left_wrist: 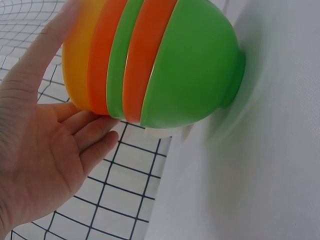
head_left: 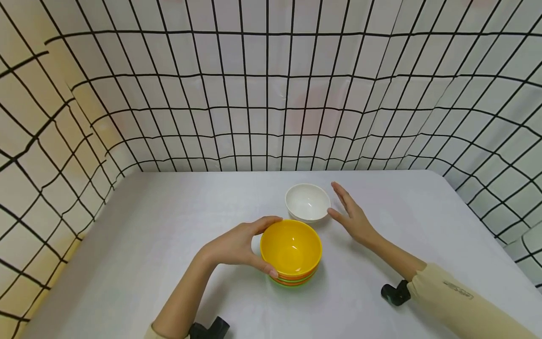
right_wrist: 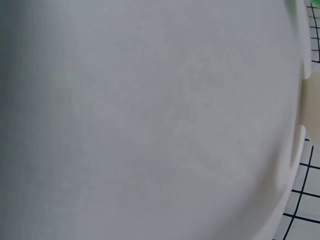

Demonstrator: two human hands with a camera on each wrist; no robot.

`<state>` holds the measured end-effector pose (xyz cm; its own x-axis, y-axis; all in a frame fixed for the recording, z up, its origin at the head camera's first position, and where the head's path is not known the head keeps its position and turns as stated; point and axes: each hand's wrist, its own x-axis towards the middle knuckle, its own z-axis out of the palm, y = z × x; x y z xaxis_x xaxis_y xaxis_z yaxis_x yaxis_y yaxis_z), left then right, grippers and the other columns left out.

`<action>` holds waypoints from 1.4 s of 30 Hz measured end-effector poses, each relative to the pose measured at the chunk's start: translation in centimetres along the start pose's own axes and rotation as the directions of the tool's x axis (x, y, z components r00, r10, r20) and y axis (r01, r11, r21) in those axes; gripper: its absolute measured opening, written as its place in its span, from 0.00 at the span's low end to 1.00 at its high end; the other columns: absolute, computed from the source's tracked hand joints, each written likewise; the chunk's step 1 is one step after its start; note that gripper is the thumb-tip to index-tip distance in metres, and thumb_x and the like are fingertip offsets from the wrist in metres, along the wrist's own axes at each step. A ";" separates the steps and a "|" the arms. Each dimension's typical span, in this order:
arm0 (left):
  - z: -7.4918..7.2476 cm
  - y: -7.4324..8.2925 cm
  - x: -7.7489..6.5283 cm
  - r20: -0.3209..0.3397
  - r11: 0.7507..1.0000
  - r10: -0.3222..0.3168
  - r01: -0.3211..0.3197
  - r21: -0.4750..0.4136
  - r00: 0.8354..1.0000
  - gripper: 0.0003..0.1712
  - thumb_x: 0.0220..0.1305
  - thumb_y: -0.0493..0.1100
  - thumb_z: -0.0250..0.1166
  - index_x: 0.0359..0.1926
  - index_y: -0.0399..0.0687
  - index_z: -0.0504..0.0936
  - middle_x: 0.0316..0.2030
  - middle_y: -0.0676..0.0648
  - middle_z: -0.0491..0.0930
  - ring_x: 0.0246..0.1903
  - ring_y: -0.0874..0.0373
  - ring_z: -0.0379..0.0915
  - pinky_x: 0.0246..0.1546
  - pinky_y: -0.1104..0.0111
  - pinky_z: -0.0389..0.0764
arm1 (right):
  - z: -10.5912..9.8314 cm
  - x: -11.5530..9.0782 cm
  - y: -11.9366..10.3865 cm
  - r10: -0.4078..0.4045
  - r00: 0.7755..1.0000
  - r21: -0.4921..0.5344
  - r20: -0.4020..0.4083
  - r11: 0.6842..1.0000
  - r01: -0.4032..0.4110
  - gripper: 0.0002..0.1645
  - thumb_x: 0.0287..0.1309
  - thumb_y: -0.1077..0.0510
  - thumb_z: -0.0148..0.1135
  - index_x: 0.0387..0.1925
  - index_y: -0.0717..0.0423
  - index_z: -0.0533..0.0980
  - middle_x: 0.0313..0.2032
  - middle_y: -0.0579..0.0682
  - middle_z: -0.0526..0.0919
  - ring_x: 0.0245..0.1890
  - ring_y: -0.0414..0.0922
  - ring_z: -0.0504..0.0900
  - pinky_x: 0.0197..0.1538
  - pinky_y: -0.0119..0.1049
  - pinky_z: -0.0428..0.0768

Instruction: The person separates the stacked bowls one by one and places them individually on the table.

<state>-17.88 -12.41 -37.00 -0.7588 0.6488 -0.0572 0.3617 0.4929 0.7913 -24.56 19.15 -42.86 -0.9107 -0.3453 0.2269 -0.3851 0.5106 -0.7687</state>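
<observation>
In the head view, a stack of several nested bowls (head_left: 291,249) stands on the white table, a yellow one on top. The left wrist view shows orange and green bowls beneath it, with a green bowl (left_wrist: 195,70) at the bottom. My left hand (head_left: 239,242) holds the stack from its left side, thumb at the near rim and fingers round the far side. Just behind the stack is a white bowl (head_left: 307,202), upright. My right hand (head_left: 353,219) is at its right side with fingers extended; whether the thumb tip touches the rim I cannot tell.
The white-covered table (head_left: 161,226) spreads around the bowls. A black wire grid (head_left: 267,94) over white sheeting walls in the back and both sides. Black wrist devices (head_left: 395,293) sit at both forearms.
</observation>
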 end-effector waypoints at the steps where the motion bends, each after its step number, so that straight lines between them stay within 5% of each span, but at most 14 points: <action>1: 0.0 0.0 0.0 0.001 1.000 -0.001 0.001 0.000 1.000 0.57 0.32 0.62 0.77 0.66 0.65 0.59 0.59 0.66 0.67 0.62 0.60 0.60 0.63 0.55 0.62 | -0.1 -0.1 -0.1 -0.034 0.999 0.004 -0.021 0.999 0.034 0.40 0.63 0.56 0.53 0.71 0.50 0.45 0.71 0.52 0.49 0.70 0.52 0.48 0.68 0.49 0.51; 6: 0.0 -0.1 0.0 0.002 1.000 -0.004 0.004 -0.001 1.000 0.57 0.33 0.62 0.77 0.66 0.63 0.59 0.59 0.65 0.67 0.63 0.60 0.60 0.63 0.55 0.62 | 0.0 -0.8 -1.2 -0.210 0.972 -0.015 -0.104 0.978 0.210 0.34 0.63 0.63 0.52 0.69 0.54 0.56 0.67 0.53 0.59 0.69 0.46 0.55 0.68 0.35 0.55; 9: -0.1 -0.1 0.0 0.002 1.000 -0.006 0.006 0.003 1.000 0.57 0.33 0.62 0.77 0.66 0.62 0.59 0.59 0.65 0.67 0.62 0.60 0.60 0.63 0.55 0.62 | 0.5 -1.2 -2.2 -0.330 0.936 -0.026 -0.119 0.944 0.329 0.29 0.67 0.52 0.46 0.66 0.58 0.59 0.65 0.55 0.64 0.67 0.42 0.58 0.68 0.31 0.56; 15: -0.2 0.1 0.1 0.009 1.000 -0.002 0.002 0.009 1.000 0.57 0.33 0.62 0.77 0.66 0.62 0.59 0.60 0.65 0.66 0.62 0.60 0.60 0.62 0.56 0.62 | 1.6 -2.0 -4.5 -0.480 0.877 0.039 -0.015 0.876 0.480 0.45 0.64 0.31 0.32 0.65 0.63 0.59 0.64 0.53 0.66 0.67 0.45 0.59 0.68 0.30 0.53; 18: -0.2 0.1 0.1 0.008 1.000 -0.003 0.003 0.009 1.000 0.57 0.33 0.62 0.77 0.66 0.62 0.59 0.60 0.65 0.66 0.62 0.60 0.60 0.62 0.56 0.62 | 1.8 -2.4 -5.4 -0.479 0.878 0.056 0.021 0.877 0.477 0.46 0.63 0.30 0.32 0.65 0.61 0.60 0.64 0.53 0.66 0.66 0.46 0.60 0.68 0.31 0.55; 26: -0.1 0.2 0.0 0.009 1.000 -0.001 0.001 0.003 1.000 0.56 0.34 0.62 0.76 0.66 0.64 0.59 0.59 0.65 0.66 0.63 0.60 0.60 0.62 0.55 0.62 | 2.1 -3.0 -6.6 -0.456 0.865 0.175 0.212 0.888 0.425 0.58 0.51 0.24 0.47 0.69 0.62 0.51 0.68 0.54 0.57 0.69 0.49 0.55 0.58 0.69 0.57; 30: -0.1 0.2 -0.2 0.012 1.000 -0.009 0.009 0.001 1.000 0.57 0.35 0.62 0.76 0.67 0.62 0.59 0.60 0.65 0.66 0.63 0.60 0.59 0.63 0.54 0.62 | 2.5 -3.2 -7.0 -0.433 0.854 0.182 0.288 0.901 0.395 0.62 0.45 0.29 0.61 0.70 0.60 0.48 0.70 0.52 0.54 0.67 0.48 0.57 0.60 0.63 0.61; 35: 0.0 0.2 -0.3 0.014 1.000 -0.007 0.007 0.000 1.000 0.59 0.35 0.62 0.76 0.68 0.59 0.58 0.61 0.63 0.65 0.63 0.61 0.59 0.63 0.54 0.62 | 2.9 -3.5 -7.8 -0.300 0.891 0.087 0.340 0.954 0.288 0.69 0.33 0.40 0.76 0.71 0.49 0.45 0.68 0.44 0.58 0.64 0.44 0.62 0.61 0.57 0.64; 42: 0.1 0.2 -0.1 0.002 1.000 0.018 -0.018 0.015 1.000 0.58 0.34 0.62 0.76 0.68 0.63 0.58 0.61 0.65 0.65 0.62 0.65 0.59 0.62 0.55 0.63 | 3.0 -3.5 -8.5 -0.183 0.923 -0.005 0.339 0.980 0.197 0.71 0.27 0.37 0.77 0.71 0.43 0.46 0.62 0.38 0.64 0.58 0.41 0.67 0.56 0.52 0.70</action>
<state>-17.70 -12.36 -36.91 -0.7510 0.6588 -0.0446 0.3833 0.4899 0.7830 -17.61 13.65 -38.95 -0.7189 -0.6793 0.1474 -0.5576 0.4370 -0.7058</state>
